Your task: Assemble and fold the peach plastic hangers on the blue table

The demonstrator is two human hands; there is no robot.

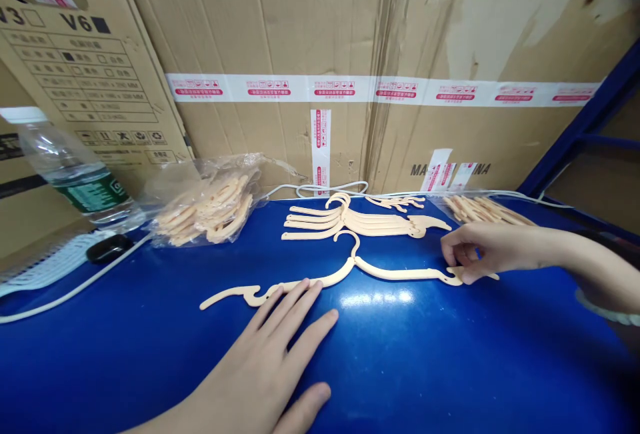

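Observation:
A cream plastic folding clothes hanger (pixel 400 273) lies spread out on the blue table, its hook pointing away from me. My left hand (pixel 270 347) is open, fingers stretched out, with the fingertips resting on the hanger's left arm. At that side a curved end piece (pixel 227 294) reaches out to the left. My right hand (pixel 473 254) pinches the end piece at the hanger's right tip; the fingers partly cover it. Just behind lies a stack of similar hangers (pixel 380 224), with their hooks bunched together.
Bagged cream parts (pixel 205 211) lie at the back left, more bagged pieces (pixel 485 211) at the back right. Small cream pieces (pixel 397 203) sit behind the stack. A water bottle (pixel 85 181), black object (pixel 109 248), white brush-like item (pixel 55 261) and white cable (pixel 80 297) are left. Cardboard (pixel 250 134) stands behind.

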